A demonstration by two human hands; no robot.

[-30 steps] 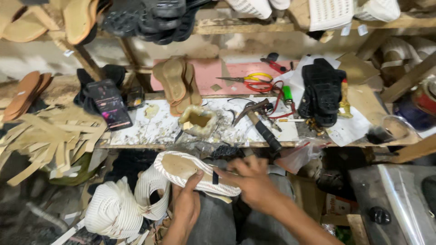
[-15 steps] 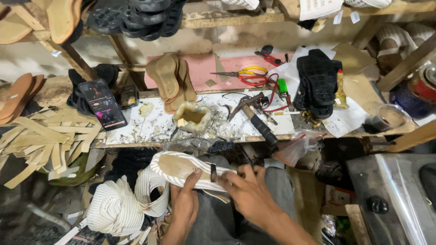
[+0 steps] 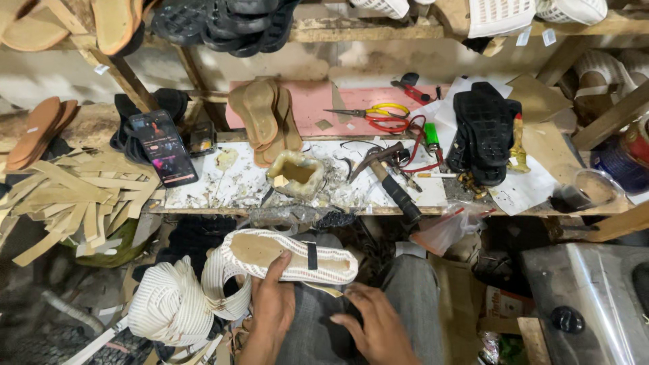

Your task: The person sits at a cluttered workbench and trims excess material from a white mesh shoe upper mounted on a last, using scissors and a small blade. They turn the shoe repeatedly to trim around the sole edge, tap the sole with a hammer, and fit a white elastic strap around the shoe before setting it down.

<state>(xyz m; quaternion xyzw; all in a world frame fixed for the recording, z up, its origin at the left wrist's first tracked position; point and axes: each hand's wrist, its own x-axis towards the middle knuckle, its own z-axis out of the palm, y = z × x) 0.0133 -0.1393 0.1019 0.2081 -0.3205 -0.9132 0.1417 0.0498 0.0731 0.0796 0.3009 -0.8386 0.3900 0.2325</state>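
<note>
My left hand (image 3: 272, 303) grips a white woven shoe upper on a tan insole (image 3: 291, 257), held sole-side up over my lap, a small black band across it. My right hand (image 3: 376, 325) sits just below the toe end, fingertips pinching a thin tan strip at the shoe's lower edge. More white woven uppers (image 3: 177, 303) are heaped to the left of my knee.
A cluttered bench (image 3: 223, 186) carries a glue-caked pot (image 3: 296, 173), a hammer (image 3: 392, 184), scissors (image 3: 368, 115), a phone (image 3: 162, 147), tan soles (image 3: 265, 120), black soles (image 3: 484, 132) and cut tan strips (image 3: 64, 196). A metal box (image 3: 588, 297) stands right.
My right hand has slid off the top of the shoe down to its lower edge. The view has shifted slightly upward.
</note>
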